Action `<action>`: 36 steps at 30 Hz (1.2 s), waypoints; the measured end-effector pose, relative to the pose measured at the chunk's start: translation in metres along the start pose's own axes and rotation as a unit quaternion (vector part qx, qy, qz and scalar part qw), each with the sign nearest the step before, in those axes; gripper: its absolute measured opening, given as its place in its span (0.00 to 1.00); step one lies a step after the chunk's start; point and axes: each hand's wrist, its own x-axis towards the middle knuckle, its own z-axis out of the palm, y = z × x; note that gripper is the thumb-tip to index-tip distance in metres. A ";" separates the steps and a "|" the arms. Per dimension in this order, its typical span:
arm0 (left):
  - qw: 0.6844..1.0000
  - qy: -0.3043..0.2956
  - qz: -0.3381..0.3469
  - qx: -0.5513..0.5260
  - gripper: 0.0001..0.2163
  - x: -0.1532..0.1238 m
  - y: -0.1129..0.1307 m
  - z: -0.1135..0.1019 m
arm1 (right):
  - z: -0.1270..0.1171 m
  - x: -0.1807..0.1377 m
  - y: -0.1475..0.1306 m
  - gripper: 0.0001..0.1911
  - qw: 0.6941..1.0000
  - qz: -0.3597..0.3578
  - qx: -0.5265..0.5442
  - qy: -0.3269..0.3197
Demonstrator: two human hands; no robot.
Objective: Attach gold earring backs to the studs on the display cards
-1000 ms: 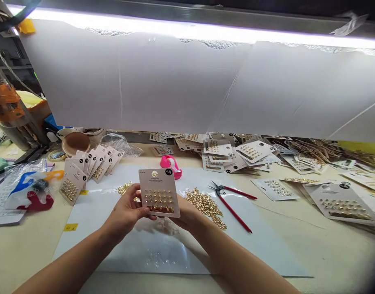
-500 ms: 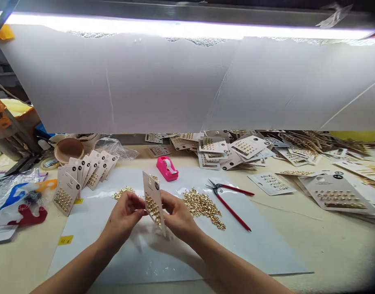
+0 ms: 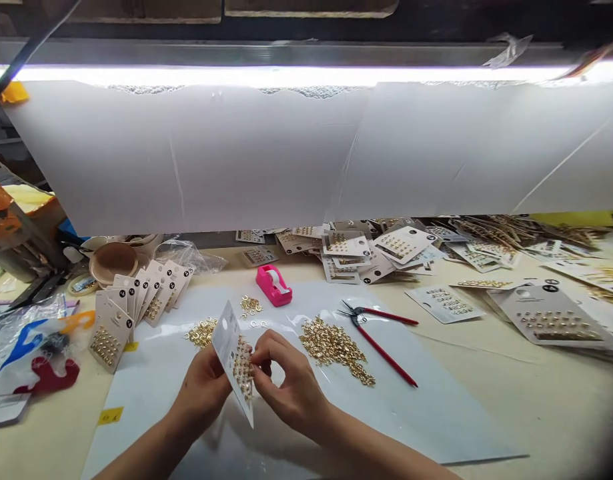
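Observation:
My left hand (image 3: 201, 387) grips an earring card (image 3: 225, 348) from its back, left side, with the fingers partly hidden behind it. The card is whitish, stands nearly upright with a tilt, and carries rows of small gold earrings (image 3: 243, 367) on the side facing right. At those rows, my right hand (image 3: 289, 383) has thumb and forefinger closed in a pinch; what lies between the fingertips is too small to tell. Beyond the hands are a small heap of gold rings (image 3: 201, 331) and, to the right, a larger pile of gold pieces (image 3: 331, 345).
A pink tape dispenser (image 3: 273, 285) and red-handled pliers (image 3: 386, 343) lie on the pale mat (image 3: 411, 420). Filled cards (image 3: 109, 327) lean in a row at left. More cards (image 3: 401, 245) are heaped at the back and right. A plastic bag (image 3: 41, 360) lies far left.
The card has turned so its earring side faces right, and moved slightly left. My right hand has left the card's back edge and pinches at its front. The view has tilted slightly upward.

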 end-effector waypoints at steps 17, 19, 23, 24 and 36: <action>0.990 0.044 -0.047 -0.126 0.16 0.009 0.000 -0.011 | -0.105 0.004 0.031 0.06 0.950 0.151 -0.271 -0.043; 0.990 0.044 -0.042 -0.125 0.16 0.010 -0.001 -0.010 | -0.109 -0.007 0.043 0.08 0.937 0.122 -0.309 -0.108; 0.992 0.036 -0.035 -0.118 0.14 0.010 -0.003 -0.011 | -0.106 -0.027 0.049 0.10 0.913 0.088 -0.348 -0.195; 0.992 0.032 -0.034 -0.117 0.14 0.010 -0.003 -0.011 | -0.104 -0.029 0.048 0.09 0.907 0.085 -0.359 -0.205; 0.993 0.005 -0.056 -0.103 0.13 0.008 -0.005 -0.011 | -0.096 -0.025 0.046 0.07 0.874 0.106 -0.410 -0.239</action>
